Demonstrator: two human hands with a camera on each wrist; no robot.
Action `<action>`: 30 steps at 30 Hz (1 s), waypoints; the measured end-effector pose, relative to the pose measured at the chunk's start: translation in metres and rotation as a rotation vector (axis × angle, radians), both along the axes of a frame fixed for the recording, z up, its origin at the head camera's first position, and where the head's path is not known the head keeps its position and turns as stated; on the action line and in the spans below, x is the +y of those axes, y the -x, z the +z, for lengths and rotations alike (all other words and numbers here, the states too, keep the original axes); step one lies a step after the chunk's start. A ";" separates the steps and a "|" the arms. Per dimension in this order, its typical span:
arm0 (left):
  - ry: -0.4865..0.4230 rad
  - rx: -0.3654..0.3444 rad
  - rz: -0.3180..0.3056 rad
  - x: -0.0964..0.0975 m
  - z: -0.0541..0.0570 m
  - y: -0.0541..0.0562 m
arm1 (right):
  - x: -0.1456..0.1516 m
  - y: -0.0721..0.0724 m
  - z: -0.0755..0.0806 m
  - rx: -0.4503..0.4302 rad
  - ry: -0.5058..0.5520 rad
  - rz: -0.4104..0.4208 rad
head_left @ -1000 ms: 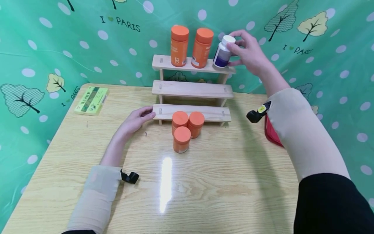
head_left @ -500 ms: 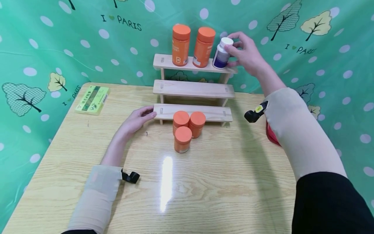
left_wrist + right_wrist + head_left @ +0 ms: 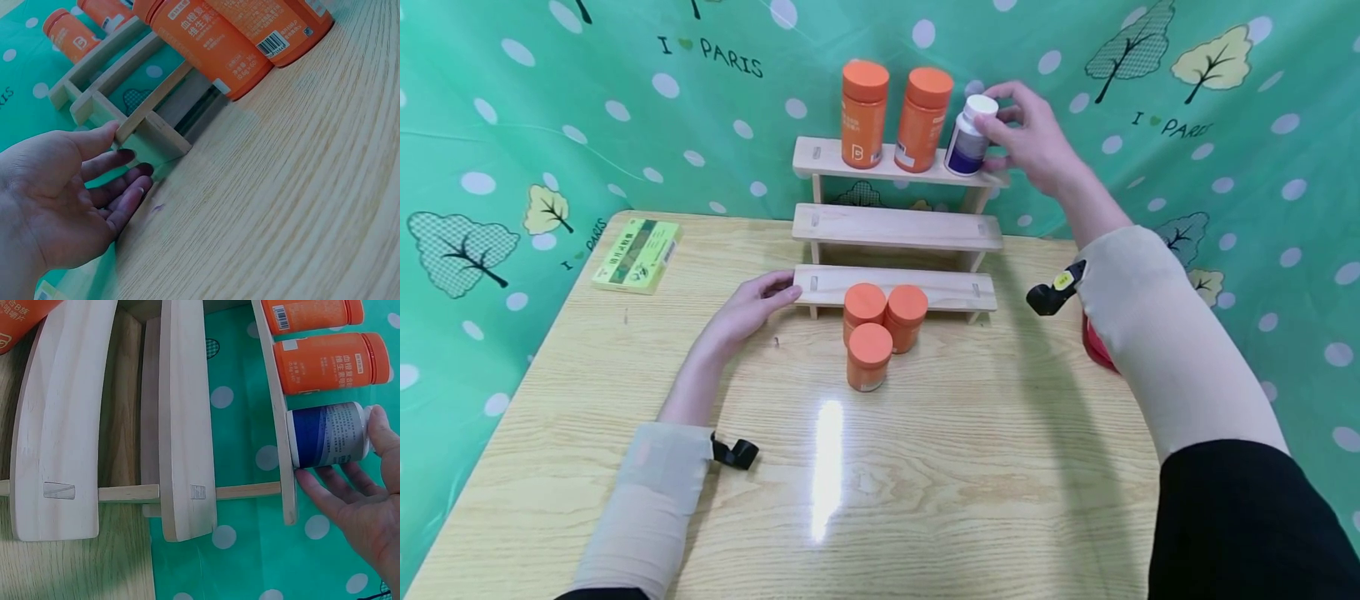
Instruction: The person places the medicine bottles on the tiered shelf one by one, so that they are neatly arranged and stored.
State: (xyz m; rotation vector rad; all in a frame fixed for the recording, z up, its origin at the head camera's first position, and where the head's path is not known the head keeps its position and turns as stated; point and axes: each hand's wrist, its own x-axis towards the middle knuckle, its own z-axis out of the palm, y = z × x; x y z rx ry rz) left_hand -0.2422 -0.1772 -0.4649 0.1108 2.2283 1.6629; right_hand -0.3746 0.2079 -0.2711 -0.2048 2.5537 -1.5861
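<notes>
On the top step of a three-tier wooden display rack (image 3: 895, 227), my right hand (image 3: 1037, 142) holds a white-capped pill bottle (image 3: 328, 434) with a blue and grey label. Its thumb is at the cap and its fingers curve along the side; the bottle's base meets the board in the right wrist view. Left of it stand two orange bottles (image 3: 862, 117), upright in a row. My left hand (image 3: 69, 194) pinches the left end of the lowest board, thumb on its edge and fingers curled beside the support. Several shorter orange jars (image 3: 868, 358) cluster before the rack.
A green and yellow box (image 3: 636, 257) lies at the table's back left. A red object (image 3: 1097, 342) is partly hidden behind the right forearm. A green dotted cloth (image 3: 700, 125) hangs behind the wooden table (image 3: 940, 467).
Since one second ago, the white-capped bottle has shifted slightly left towards the orange bottles and stands a little straighter, with my right hand moving along. The left hand keeps its place on the rack.
</notes>
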 end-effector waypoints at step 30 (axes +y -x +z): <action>0.003 0.003 -0.003 -0.001 0.000 0.001 | -0.008 -0.071 -0.055 0.283 0.511 -0.308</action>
